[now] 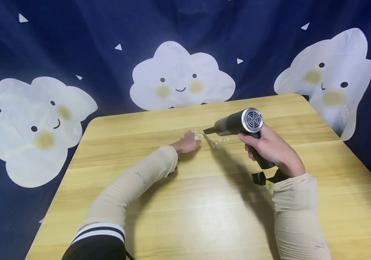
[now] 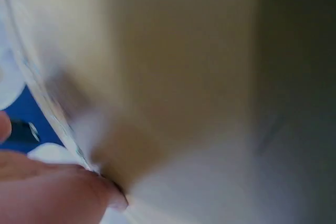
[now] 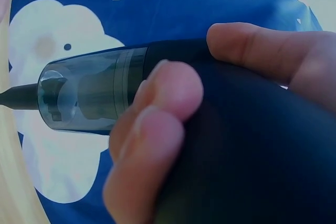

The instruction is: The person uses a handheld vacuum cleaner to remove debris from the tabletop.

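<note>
My right hand (image 1: 274, 146) grips the handle of a black handheld vacuum cleaner (image 1: 232, 123). Its thin nozzle points left and slightly down, close to small pale scraps (image 1: 212, 144) on the table. Through the clear dust chamber (image 3: 94, 90) in the right wrist view, dark inner parts show; curled fingers (image 3: 152, 124) wrap the black body. On the table left of the nozzle, my left hand (image 1: 188, 143) rests with its fingers at the edge of the scraps. The left wrist view is blurred and shows only part of that hand (image 2: 58, 195).
A small black piece (image 1: 258, 178) with a yellow mark beside it is partly behind the right wrist. Under everything lies a wood-grain table (image 1: 185, 209). Behind it hangs a dark blue curtain (image 1: 107, 21) with white clouds.
</note>
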The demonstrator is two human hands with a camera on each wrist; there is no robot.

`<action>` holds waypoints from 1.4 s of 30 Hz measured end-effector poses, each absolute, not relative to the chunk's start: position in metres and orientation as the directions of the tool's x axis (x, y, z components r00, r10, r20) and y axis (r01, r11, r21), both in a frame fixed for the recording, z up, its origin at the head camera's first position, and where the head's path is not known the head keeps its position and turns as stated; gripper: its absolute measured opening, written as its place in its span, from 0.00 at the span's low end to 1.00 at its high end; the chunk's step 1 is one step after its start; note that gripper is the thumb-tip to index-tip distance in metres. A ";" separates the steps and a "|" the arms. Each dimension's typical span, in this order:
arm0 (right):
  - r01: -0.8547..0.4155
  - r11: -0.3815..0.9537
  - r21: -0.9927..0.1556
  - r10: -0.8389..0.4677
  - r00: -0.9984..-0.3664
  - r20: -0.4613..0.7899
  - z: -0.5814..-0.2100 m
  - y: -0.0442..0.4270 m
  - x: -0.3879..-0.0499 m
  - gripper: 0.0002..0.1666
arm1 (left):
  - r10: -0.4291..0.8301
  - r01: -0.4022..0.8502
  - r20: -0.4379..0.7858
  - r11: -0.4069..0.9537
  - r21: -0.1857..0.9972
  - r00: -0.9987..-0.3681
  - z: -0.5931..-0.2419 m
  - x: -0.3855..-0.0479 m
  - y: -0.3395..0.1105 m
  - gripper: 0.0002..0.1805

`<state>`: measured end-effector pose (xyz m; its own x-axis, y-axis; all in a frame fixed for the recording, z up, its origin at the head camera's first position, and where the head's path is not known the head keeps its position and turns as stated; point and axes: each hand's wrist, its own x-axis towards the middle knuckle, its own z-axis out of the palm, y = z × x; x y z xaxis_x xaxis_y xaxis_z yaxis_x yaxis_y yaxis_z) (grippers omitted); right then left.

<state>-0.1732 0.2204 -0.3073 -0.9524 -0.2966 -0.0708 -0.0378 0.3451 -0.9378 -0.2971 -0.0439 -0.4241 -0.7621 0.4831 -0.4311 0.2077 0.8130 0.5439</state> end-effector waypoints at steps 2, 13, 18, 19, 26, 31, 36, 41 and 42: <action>-0.031 0.347 -0.937 -0.291 -0.954 -0.076 -0.306 0.223 -0.172 0.20 | 0.496 0.154 -0.428 0.770 0.619 -0.756 -0.423 -0.292 -0.034 0.41; -0.032 0.308 -0.951 -0.270 -0.961 -0.055 -0.303 0.229 -0.168 0.24 | 0.441 0.274 -0.286 0.837 0.474 -0.851 -0.422 -0.322 -0.023 0.33; -0.043 0.313 -0.949 -0.268 -0.962 -0.045 -0.303 0.231 -0.168 0.22 | 0.410 0.283 -0.319 0.882 0.377 -0.854 -0.426 -0.354 -0.029 0.33; -0.045 0.312 -0.949 -0.268 -0.962 -0.043 -0.303 0.231 -0.168 0.21 | 0.406 0.286 -0.317 0.887 0.362 -0.857 -0.426 -0.359 -0.029 0.33; -0.033 0.304 -0.952 -0.254 -0.966 -0.047 -0.301 0.233 -0.167 0.22 | 0.401 0.306 -0.318 0.900 0.310 -0.859 -0.426 -0.383 -0.026 0.34; -0.030 0.296 -0.955 -0.257 -0.965 -0.049 -0.302 0.232 -0.167 0.22 | 0.436 0.342 -0.326 0.888 0.308 -0.839 -0.424 -0.384 -0.022 0.32; -0.047 0.295 -0.954 -0.265 -0.964 -0.035 -0.303 0.233 -0.167 0.23 | 0.510 0.410 -0.366 0.855 0.319 -0.779 -0.426 -0.373 -0.011 0.28; -0.054 0.297 -0.953 -0.271 -0.962 -0.030 -0.303 0.235 -0.168 0.24 | 0.565 0.430 -0.396 0.818 0.382 -0.724 -0.424 -0.358 -0.001 0.30; -0.051 0.299 -0.953 -0.270 -0.962 -0.033 -0.302 0.236 -0.168 0.24 | 0.569 0.433 -0.403 0.817 0.381 -0.717 -0.423 -0.355 -0.001 0.30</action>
<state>-0.1677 0.2359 -0.3024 -0.9623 -0.2701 -0.0330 -0.0513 0.2990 -0.9529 -0.3550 -0.0010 -0.4231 -0.7170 0.5686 -0.4033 0.4334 0.8167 0.3811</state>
